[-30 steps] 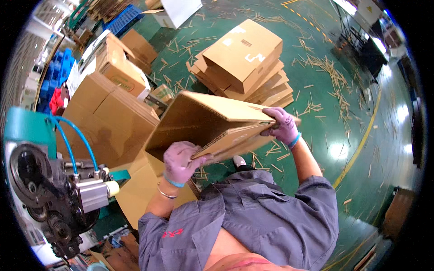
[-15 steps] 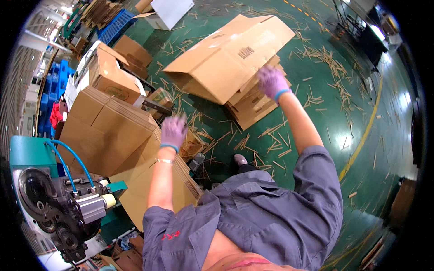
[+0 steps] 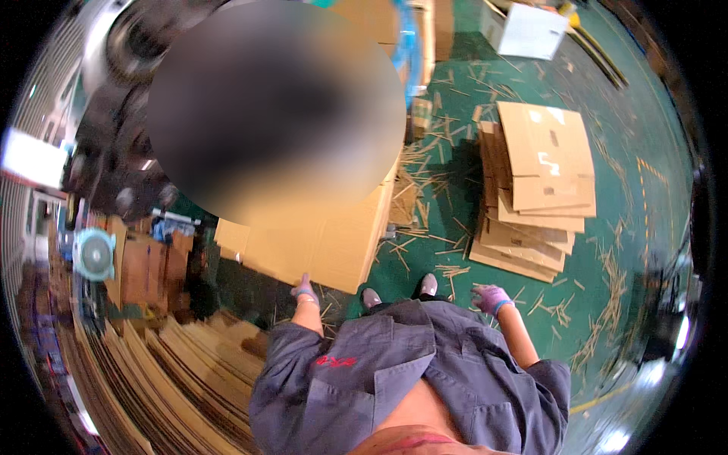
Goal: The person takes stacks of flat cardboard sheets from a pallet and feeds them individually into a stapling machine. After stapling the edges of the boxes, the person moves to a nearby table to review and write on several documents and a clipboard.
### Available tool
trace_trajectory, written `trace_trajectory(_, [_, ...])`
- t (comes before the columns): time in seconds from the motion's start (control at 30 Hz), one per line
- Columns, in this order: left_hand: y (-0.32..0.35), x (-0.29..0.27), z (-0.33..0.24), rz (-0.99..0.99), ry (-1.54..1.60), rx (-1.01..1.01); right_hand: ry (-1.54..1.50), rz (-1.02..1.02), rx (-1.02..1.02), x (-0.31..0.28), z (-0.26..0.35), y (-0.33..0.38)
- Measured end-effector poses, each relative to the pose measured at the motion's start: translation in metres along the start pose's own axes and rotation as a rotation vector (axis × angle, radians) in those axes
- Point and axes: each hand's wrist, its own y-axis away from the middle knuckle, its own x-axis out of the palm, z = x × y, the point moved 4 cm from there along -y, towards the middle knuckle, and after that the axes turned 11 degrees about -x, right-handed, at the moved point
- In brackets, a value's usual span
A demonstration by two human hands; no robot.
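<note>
Left hand [image 3: 302, 290] meets one cardboard stack [image 3: 334, 252] (grip unclear), right hand [image 3: 492, 298] hangs open.

Strips [image 3: 560, 312] are littering the green floor [image 3: 400, 287]

At the far side, a white box [image 3: 533, 33] is resting near yellow-and-dark equipment [image 3: 596, 47] on its right. A round teal housing [image 3: 95, 255] is showing at left; a dashed yellow line [image 3: 645, 205] is running at right.

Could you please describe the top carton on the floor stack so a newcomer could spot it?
On the green floor, beyond the right hand, stands a cardboard stack. The top carton shows its broad brown face, with white patches setting it apart from partly covered layers beneath.
</note>
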Motion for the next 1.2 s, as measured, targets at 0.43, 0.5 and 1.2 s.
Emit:
trace_trajectory(0.43, [-0.077,0.018,-0.014,0.568,0.127,-0.321,0.264,-0.214,-0.329,-0.115,0.180,-0.103])
trace_trajectory(0.5, [-0.059,0.010,-0.024,0.479,-0.006,-0.298,0.283,-0.108,-0.314,-0.105,0.198,-0.105])
trace_trajectory(1.2, [0.275,-0.057,-0.288,0.299,-0.794,2.239,0.080,-0.701,-0.312,-0.208,0.246,-0.047])
